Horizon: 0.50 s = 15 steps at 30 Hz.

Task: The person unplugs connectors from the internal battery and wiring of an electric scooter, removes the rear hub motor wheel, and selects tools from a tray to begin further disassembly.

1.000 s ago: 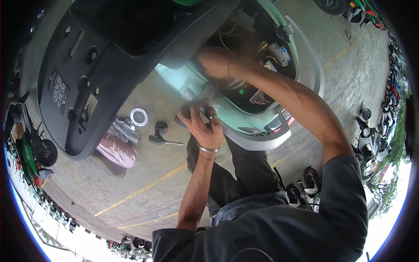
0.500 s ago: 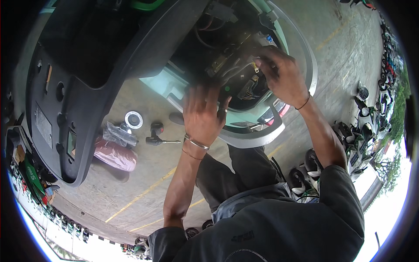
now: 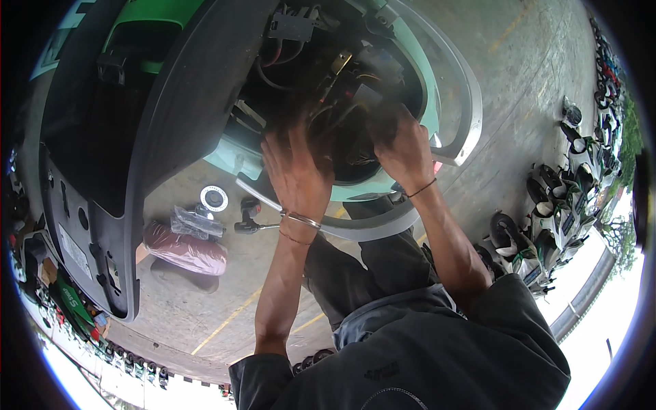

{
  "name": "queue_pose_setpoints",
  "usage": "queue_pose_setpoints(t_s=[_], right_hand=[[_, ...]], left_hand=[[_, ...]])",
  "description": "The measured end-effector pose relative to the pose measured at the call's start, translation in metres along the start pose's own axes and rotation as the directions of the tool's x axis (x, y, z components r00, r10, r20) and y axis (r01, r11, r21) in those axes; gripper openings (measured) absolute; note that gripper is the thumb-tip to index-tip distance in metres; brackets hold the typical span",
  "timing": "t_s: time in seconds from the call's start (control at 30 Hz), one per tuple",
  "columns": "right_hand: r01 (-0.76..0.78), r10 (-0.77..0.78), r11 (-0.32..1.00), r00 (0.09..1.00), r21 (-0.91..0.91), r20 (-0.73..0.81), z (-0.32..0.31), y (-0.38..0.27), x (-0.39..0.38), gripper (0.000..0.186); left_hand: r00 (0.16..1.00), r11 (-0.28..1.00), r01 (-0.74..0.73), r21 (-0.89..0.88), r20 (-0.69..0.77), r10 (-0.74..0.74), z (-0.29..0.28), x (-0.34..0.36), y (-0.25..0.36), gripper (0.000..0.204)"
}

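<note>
Since half a second ago the right hand has moved down and inward, so it is now nearer the left hand, both at the scooter's opening. At the left, a big black panel is tilted up over the floor. Just beside its lower edge, on the floor, lie a pink-wrapped bundle, a clear plastic bag touching it, a white ring and a drill. Next comes the pale green scooter, its opening in front of the person. The left hand reaches over the opening's near left edge, fingers stretched and slightly apart; the tips are blurred. Loose wires lie between the hands, inside the opening. The right hand is at the near right edge, fingers curled inward. I cannot tell whether either hand grips anything. A grey rail curves around the scooter's right edge; parked scooters stand at the far right.
</note>
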State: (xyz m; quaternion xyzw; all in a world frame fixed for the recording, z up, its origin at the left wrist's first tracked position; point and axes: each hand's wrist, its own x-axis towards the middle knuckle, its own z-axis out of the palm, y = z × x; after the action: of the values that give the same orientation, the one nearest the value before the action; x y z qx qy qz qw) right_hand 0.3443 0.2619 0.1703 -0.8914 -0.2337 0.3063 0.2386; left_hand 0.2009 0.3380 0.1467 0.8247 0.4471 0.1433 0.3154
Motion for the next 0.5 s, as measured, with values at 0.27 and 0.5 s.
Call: queue_pose_setpoints(t_s=[0.27, 0.5], right_hand=[[-0.065, 0.06, 0.981, 0.998, -0.184, -0.034, 0.006, -0.01, -0.009, 0.026], [-0.028, 0.105, 0.846, 0.988, -0.532, 0.115, 0.0, -0.028, -0.005, 0.035]], left_hand=[[0.997, 0.997, 0.053, 0.049, -0.06, -0.05, 0.002, 0.001, -0.004, 0.051], [0.997, 0.994, 0.072, 0.086, -0.039, -0.069, 0.006, -0.004, -0.014, 0.043]])
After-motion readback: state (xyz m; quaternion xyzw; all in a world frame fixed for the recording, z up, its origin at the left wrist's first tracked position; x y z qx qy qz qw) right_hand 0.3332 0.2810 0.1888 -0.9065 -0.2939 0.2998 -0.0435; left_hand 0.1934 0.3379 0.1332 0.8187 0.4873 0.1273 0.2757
